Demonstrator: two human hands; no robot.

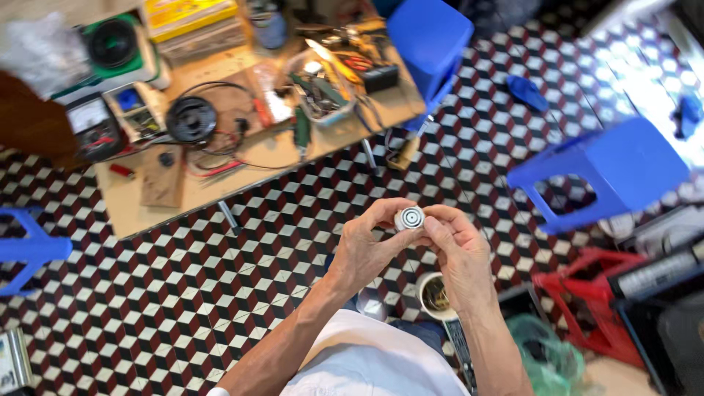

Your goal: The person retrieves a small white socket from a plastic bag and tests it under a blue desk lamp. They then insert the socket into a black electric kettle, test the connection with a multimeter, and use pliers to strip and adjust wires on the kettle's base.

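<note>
Head view: left hand point(367, 246) and right hand point(456, 246) pinch a small round white part with concentric rings point(409, 218) between fingertips, held above the patterned tile floor point(220, 293), ringed face up. Looks like an inspection step; turning it needs a steady pinch. Both forearms angle upward, wrists bent inward. Cluttered desk point(132, 209) with a black speaker cone point(191, 119) sits well apart; blue stool point(609, 172) to the right.

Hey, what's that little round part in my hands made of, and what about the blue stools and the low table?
Round part: looks like pale plastic or metal with dark concentric rings, unclear which. Blue stools: moulded plastic, smooth with a slight sheen. Low table: seemingly wood or board, matt tan top on thin metal legs.
</note>
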